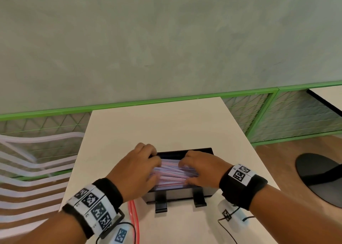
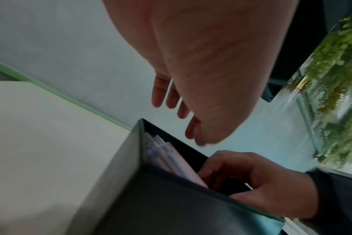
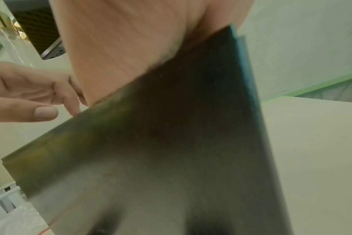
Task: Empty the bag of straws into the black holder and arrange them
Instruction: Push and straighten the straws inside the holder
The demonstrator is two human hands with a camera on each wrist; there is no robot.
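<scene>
Holder [image 1: 182, 193], black, open-topped, sits on white table [image 1: 166, 121] w/ two black feet at its near wall; taken as landmark. Straws [image 1: 170, 173], pink/pale blue, lie lengthwise inside holder, filling it nearly to rim; individual straws blur together, count not readable. Left hand [image 1: 136, 171] rests over holder's left end, fingers spread and laid on the straws, not closed round any; fingertips hidden behind the bundle. Right hand [image 1: 200, 171] over holder's right end, fingers bent down onto the straws; whether it pinches one cannot be told. Bag [image 1: 133, 217]: only a red-edged strip shows near holder's front-left corner, rest cut off by left forearm. Left wrist view: holder wall [image 2: 119, 182] fills the foreground, straw ends [image 2: 171, 159] just visible. Right wrist view: holder's dark side [image 3: 171, 127] blocks nearly everything, contents unseen.
</scene>
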